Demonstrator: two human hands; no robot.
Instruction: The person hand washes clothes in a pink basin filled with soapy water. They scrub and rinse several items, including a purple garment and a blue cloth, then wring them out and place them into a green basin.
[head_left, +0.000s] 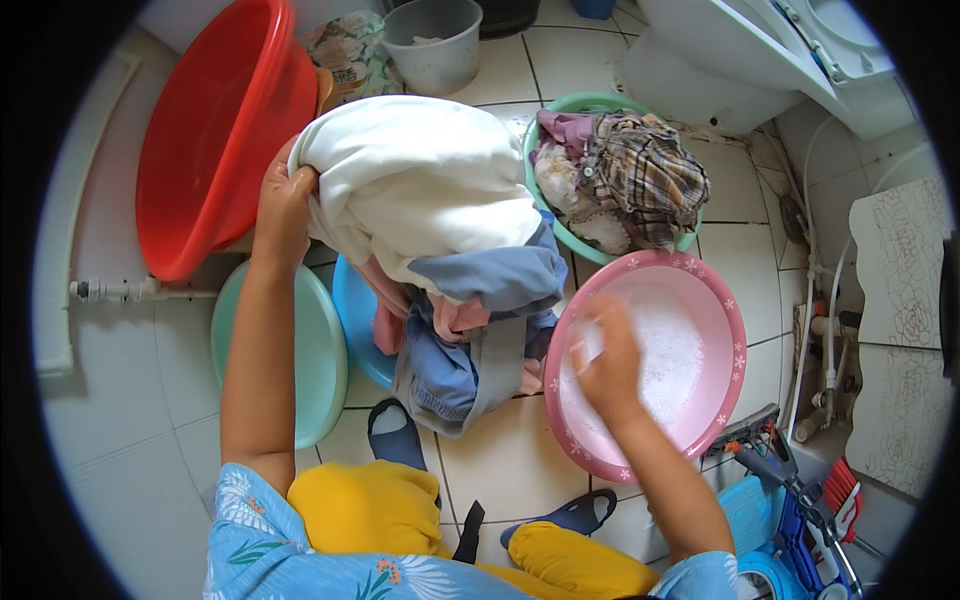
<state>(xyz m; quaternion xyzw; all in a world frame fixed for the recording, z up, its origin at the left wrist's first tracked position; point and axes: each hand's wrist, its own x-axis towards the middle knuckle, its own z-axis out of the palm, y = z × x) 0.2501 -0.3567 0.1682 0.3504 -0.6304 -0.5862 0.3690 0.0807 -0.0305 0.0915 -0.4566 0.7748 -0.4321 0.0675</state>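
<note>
My left hand (287, 206) grips the edge of a large white cloth garment (427, 172), its thumb pressed over the fabric. This garment lies bunched on a heap of clothes, with a grey-blue cloth (499, 274), a blue garment with an elastic band (444, 367) and a grey piece (499, 375) below it. To the right, my right hand (609, 352) is over the pink basin (733, 330) with a flower-printed rim. White suds (671, 360) float on the liquid inside. Motion blurs the right hand's fingers, and I see no cloth in it.
A green basin (531, 176) holds a plaid shirt (645, 169) and other clothes. A red basin (202, 142) leans at the left, above a pale green basin (315, 360). A blue basin (364, 330) sits partly under the heap. Cleaning tools (795, 472) stand at lower right; a toilet (705, 75) is behind.
</note>
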